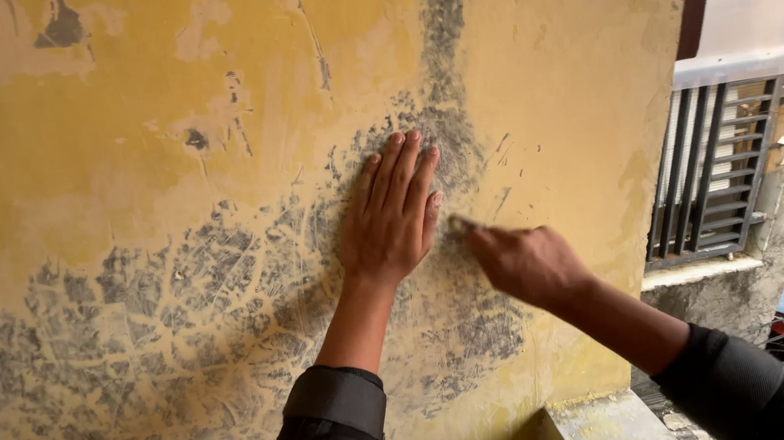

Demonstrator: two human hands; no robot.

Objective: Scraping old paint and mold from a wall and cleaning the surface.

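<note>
A barred window grille (713, 170) stands right of the peeling yellow wall (103, 167). The left hand (389, 215) lies flat, released, on grey patches; the right hand (524, 261) is clenched around a small blurred tool (460, 225) touching the wall.

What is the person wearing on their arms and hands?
Both hands are bare, with no gloves or rings visible. The left hand has a wide black band wrapped around its forearm, with a seam across it. The right hand has a black sleeve covering its forearm, leaving the wrist uncovered.
</note>
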